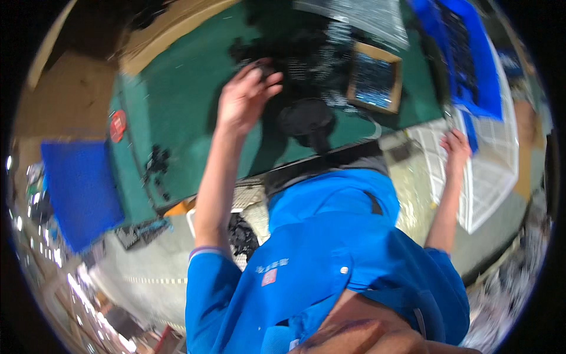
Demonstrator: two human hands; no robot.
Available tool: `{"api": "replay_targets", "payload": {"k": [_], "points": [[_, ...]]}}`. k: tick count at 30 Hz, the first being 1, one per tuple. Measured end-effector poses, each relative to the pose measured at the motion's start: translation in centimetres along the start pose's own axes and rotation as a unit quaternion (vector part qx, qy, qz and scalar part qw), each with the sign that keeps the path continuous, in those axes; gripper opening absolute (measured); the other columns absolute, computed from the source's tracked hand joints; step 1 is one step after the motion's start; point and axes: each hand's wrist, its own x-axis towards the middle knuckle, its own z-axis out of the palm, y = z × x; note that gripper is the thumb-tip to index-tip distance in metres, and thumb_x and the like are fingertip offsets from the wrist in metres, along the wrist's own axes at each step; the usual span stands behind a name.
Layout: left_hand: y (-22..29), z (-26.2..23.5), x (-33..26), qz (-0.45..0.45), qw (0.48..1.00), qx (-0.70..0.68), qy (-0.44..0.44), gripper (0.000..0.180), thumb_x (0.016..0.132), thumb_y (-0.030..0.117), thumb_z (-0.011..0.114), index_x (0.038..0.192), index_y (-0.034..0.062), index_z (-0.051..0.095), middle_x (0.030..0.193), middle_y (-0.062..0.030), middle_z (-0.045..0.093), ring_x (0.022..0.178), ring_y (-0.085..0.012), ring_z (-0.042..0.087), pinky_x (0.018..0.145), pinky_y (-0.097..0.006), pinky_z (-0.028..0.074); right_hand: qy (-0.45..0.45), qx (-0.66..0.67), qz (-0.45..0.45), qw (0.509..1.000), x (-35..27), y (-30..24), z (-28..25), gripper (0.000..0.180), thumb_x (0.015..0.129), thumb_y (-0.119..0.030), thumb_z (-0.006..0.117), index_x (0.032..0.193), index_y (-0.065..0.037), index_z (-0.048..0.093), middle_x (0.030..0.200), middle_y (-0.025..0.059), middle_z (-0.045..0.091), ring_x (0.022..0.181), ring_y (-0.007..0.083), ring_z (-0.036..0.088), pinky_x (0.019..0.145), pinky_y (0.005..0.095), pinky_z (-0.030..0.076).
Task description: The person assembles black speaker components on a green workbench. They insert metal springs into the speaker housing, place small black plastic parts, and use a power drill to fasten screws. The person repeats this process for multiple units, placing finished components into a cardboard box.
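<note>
**Two hands out, one on the black parts**

Two bare hands are stretched out over a green tabletop, and the person wears a bright blue jacket. The left hand is up by a heap of small black parts at the far side of the green mat; its fingers curl around a dark little piece, pinched at the tips, though blur makes it hard to tell what the piece is. Just this side of that heap sits a round black thing, near the thumb but not touching it.

Right of the heap there's a shallow wooden-framed tray with something dark and shiny in it. Further right, the right hand lies with loosely spread fingers on a white gridded rack, holding nothing. A blue bin sits beyond that rack. Way left of the heap, a blue flat panel hangs off the tabletop edge.
</note>
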Motion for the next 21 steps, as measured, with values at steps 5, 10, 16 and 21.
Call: {"api": "replay_targets", "payload": {"k": [5,10,16,21], "points": [[-1.0,-0.5,-2.1,0.040,0.997,0.063,-0.014,0.029,0.092,0.010,0.063,0.119,-0.0016,0.058,0.109,-0.0140,0.065,0.100,-0.0269,0.068,0.087,-0.036,0.055,-0.011,-0.014,-0.044,0.999,-2.5,-0.7,1.6,0.026,0.088,0.001,0.063,0.113,0.008,0.059,0.094,0.0164,0.068,0.078,0.0235,0.070,0.065,0.0297,0.058],[-1.8,0.3,-2.3,0.092,0.982,0.157,-0.044,0.021,0.087,0.000,0.067,0.108,-0.0001,0.061,0.107,-0.0101,0.066,0.097,-0.0207,0.067,0.089,-0.032,0.052,0.028,-0.012,-0.074,0.997,-2.0,-1.6,2.2,0.025,0.089,0.001,0.063,0.112,0.009,0.060,0.093,0.0159,0.068,0.075,0.0207,0.070,0.063,0.0282,0.057],[-2.3,1.1,-3.5,0.143,0.968,0.204,-0.028,0.027,0.087,-0.001,0.068,0.113,-0.0022,0.062,0.106,-0.0096,0.067,0.095,-0.0183,0.067,0.083,-0.028,0.054,0.024,-0.045,-0.088,0.995,-1.7,-1.2,1.9,0.025,0.088,0.002,0.063,0.112,0.010,0.061,0.093,0.0149,0.068,0.075,0.0197,0.069,0.064,0.0273,0.057],[-2.8,0.4,-4.1,0.143,0.965,0.218,-0.004,0.033,0.089,-0.003,0.065,0.122,-0.0045,0.060,0.105,-0.0105,0.068,0.096,-0.0200,0.068,0.083,-0.029,0.055,0.022,-0.030,-0.094,0.995,-1.5,-1.2,3.0,0.023,0.089,0.003,0.063,0.111,0.010,0.061,0.096,0.0162,0.067,0.078,0.0214,0.070,0.065,0.0277,0.057]]}}
